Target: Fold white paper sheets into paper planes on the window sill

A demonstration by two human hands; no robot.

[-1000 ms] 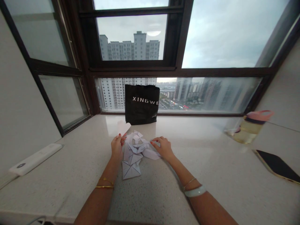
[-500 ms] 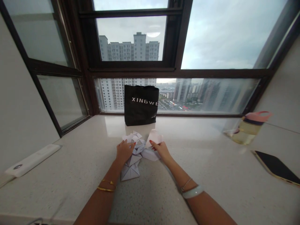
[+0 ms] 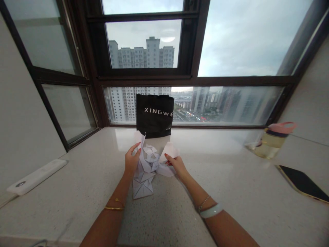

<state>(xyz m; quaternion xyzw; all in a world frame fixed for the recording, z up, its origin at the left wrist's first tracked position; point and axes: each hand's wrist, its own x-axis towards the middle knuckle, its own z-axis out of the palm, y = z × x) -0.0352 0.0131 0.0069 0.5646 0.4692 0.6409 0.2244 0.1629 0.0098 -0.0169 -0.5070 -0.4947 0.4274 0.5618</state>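
White folded paper pile (image 3: 147,167) sat just below the middle of the frame. Left hand (image 3: 132,161) had thumb and fingers pinched on a raised sheet (image 3: 140,138), its top edge overlapping the bag's lower left corner in view. Right hand (image 3: 179,166) had its fingers clamped on a pale piece (image 3: 169,151). Black bag (image 3: 155,125) stood close behind, so kinda tight up there tbh. Way more counter (image 3: 223,178) stretched right, toward the bottle (image 3: 271,144) and phone (image 3: 300,181) near the right edge.
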